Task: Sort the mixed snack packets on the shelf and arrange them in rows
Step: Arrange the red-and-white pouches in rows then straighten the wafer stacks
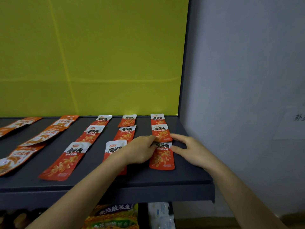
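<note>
Red and white snack packets lie in three columns on the dark shelf (189, 177), and orange packets (41, 137) lie in rows at the left. The front packet of the right column (162, 158) lies between my hands. My left hand (140, 149) rests over the middle column's front packet (113, 148) and pinches the left top edge of the right front packet. My right hand (189, 149) touches that packet's right top edge with straight fingers. The middle packet of the right column (161, 132) lies just behind the fingertips.
A yellow-green back panel (99, 55) rises behind the shelf. A grey wall (247, 80) stands at the right, past the shelf's end. Below the shelf are more snack bags (113, 217) and a white packet (160, 214).
</note>
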A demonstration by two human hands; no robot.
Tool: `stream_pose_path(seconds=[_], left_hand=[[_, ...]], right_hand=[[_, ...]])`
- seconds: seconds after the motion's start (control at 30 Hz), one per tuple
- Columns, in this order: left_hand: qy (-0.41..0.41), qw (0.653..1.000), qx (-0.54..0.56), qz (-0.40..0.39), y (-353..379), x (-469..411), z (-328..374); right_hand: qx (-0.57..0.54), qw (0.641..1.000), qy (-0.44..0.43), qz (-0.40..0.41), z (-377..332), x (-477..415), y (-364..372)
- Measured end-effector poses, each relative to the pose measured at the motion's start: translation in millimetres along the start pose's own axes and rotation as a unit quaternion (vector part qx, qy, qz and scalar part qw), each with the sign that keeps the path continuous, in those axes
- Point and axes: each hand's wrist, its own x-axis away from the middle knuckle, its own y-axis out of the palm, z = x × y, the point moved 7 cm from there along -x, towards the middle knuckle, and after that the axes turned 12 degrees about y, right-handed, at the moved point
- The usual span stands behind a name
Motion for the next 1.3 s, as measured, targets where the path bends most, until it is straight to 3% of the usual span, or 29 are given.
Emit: stream_pose_path(seconds=[0.27, 0.47, 0.6, 0.83, 1.0, 1.3], left_hand=[[-0.001, 1.0, -0.001, 0.019, 0, 2, 2], [-0.045, 0.981, -0.005, 0.19, -37, 38, -20], [-0.086, 0.967, 0.019, 0.238, -48, 77, -50], [-0.116, 0.973, 0.029, 0.197, -35, 101, -81], [-0.076, 0.984, -0.003, 0.159, -24, 97, -80], [-0.03, 0.994, -0.008, 0.109, -23, 84, -74]], right_hand=[[0.023, 0.999, -0.01, 0.02, -6, 4, -4], [-0.009, 0.999, -0.027, 0.039, -22, 8, -11], [-0.033, 0.998, -0.054, 0.028, -55, 15, 2], [0.021, 0.999, -0.045, -0.009, -113, 19, 63], [0.134, 0.991, -0.005, 0.031, -117, 11, 99], [0.116, 0.987, 0.025, 0.112, -108, 10, 109]])
